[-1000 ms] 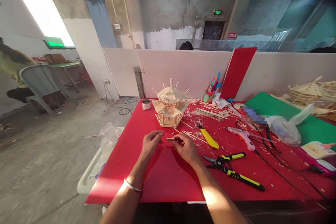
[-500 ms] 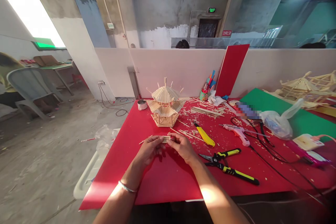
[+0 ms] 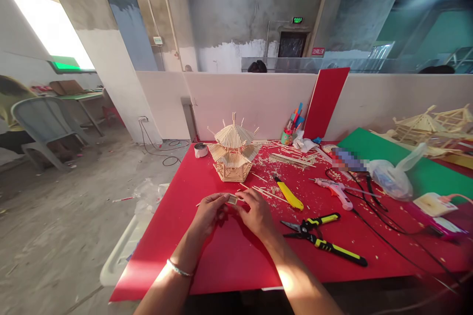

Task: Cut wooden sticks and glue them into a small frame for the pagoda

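Between the fingertips of both hands is a small rectangular frame of thin wooden sticks [image 3: 232, 199], held just above the red tabletop [image 3: 225, 251]. My left hand [image 3: 210, 212] pinches its left end. On the other side, my right hand [image 3: 256, 210] has its thumb and forefinger at the right end, where a short bit of pale stick shows. A pagoda model built of wooden sticks [image 3: 233, 150] stands upright just beyond my hands. Loose wooden sticks [image 3: 268, 194] lie to its right.
To the right lie a yellow utility knife [image 3: 288, 193], open cutting pliers [image 3: 321, 237] and a pink glue gun [image 3: 338, 192] with trailing cables. A pen cup [image 3: 286, 136], a plastic bag [image 3: 391, 177] and a green board [image 3: 417, 162] are farther back. A small round tin [image 3: 200, 150] stands at the left edge.
The small stick frame has tilted, its right end lower and its opening turned more toward me. My right fingers have spread slightly around that end. The view has shifted slightly.
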A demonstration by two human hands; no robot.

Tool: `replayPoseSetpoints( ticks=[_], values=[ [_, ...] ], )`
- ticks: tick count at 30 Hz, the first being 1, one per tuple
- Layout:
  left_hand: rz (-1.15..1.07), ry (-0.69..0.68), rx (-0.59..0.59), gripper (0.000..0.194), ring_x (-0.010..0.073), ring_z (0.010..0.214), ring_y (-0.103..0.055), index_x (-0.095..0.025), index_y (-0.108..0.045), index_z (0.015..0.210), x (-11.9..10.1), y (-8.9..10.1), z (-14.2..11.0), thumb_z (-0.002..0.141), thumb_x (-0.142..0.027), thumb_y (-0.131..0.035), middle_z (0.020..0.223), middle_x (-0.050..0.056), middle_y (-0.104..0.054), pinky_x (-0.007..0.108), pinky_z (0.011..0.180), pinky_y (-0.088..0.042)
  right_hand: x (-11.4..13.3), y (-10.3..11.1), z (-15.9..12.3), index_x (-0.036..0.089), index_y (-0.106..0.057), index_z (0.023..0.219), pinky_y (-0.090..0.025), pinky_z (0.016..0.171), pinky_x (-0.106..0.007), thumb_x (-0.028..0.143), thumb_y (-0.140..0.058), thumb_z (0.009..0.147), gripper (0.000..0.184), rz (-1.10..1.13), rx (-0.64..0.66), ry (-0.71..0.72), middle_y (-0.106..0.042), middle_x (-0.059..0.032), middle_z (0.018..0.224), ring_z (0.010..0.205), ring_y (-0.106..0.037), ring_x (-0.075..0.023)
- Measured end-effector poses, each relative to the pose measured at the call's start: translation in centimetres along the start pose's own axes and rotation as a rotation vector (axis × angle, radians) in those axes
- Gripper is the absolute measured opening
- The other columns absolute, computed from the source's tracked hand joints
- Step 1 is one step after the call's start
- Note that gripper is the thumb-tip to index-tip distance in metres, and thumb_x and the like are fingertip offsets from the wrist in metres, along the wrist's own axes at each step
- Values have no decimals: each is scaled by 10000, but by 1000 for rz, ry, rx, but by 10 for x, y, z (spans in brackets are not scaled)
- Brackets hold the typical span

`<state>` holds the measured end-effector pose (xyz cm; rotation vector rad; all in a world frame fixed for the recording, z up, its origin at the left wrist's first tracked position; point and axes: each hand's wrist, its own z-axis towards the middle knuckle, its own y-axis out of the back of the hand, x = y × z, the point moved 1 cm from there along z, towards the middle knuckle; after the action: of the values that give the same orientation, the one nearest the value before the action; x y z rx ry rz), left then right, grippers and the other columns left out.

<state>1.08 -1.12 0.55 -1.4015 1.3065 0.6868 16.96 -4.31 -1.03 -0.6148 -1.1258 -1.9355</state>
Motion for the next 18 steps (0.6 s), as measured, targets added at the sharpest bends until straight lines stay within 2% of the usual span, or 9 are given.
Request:
replayPoseSetpoints(
  ticks=[6,9,12,14,16,18],
  values=[
    [17,-21,5,443,53,371,-404,-109,-717,776,2,-4,-3,571,-478,-853,485,-32,-536,199,374,-300,-1,-3,-1,237,-688,1090,-503,839,-336,168,-666,801,298,-136,-34,95,-672,-62,1010,959,-624,-233],
    [69,-90,-62,476,54,391,-411,-101,-727,803,2,-3,3,601,-522,-815,523,-19,-555,201,393,-331,-1,-2,0,214,-688,1061,-512,818,-324,199,-656,823,240,-155,-72,115,-674,-61,964,918,-633,-221],
    [236,-295,-286,457,89,479,-498,-120,-739,873,-7,3,15,633,-508,-774,660,24,-638,216,452,-420,-2,0,2,198,-683,1034,-521,782,-291,282,-641,863,196,-126,-146,116,-668,-60,928,865,-635,-194],
    [399,-502,-410,420,138,638,-601,-150,-751,914,-19,6,26,667,-489,-734,927,83,-704,240,526,-489,-2,1,3,196,-680,1031,-523,749,-268,315,-630,877,201,-101,-182,104,-664,-59,920,829,-634,-176],
    [538,-649,-434,386,170,765,-646,-183,-758,973,-29,7,39,731,-471,-672,1162,108,-685,264,599,-524,-2,2,2,199,-679,1033,-522,742,-264,328,-624,883,204,-101,-191,102,-665,-60,923,826,-637,-174],
    [627,-698,-391,377,182,804,-658,-190,-759,999,-34,7,53,764,-458,-639,1228,121,-678,291,680,-544,-1,2,2,204,-677,1028,-521,752,-271,323,-624,883,195,-119,-198,118,-670,-62,926,841,-642,-182]
  ],
)
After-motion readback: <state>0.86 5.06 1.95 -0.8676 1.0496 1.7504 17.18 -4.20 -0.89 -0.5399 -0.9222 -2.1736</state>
